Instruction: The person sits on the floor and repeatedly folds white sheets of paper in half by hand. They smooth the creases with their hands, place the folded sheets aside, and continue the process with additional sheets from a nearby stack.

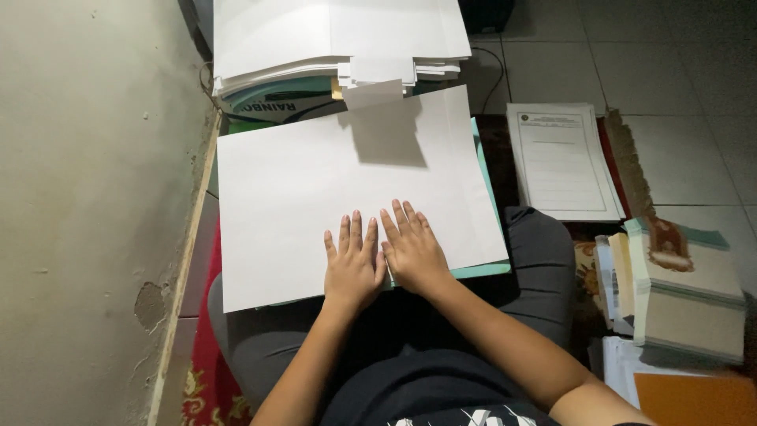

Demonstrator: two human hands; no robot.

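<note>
A large blank white sheet [315, 181] lies across my lap on top of a teal folder [482, 270]. My left hand [352, 264] and my right hand [412, 248] rest flat on the sheet's near edge, side by side, fingers spread and touching each other. Neither hand grips anything. My knees in dark grey trousers [544, 252] show under the folder.
A tall stack of white paper [331, 39] sits beyond the sheet on teal folders. A printed form stack [561, 162] lies on the floor to the right. Bundled books [682, 288] and an orange folder [694, 398] stand at the right. A wall [87, 197] runs along the left.
</note>
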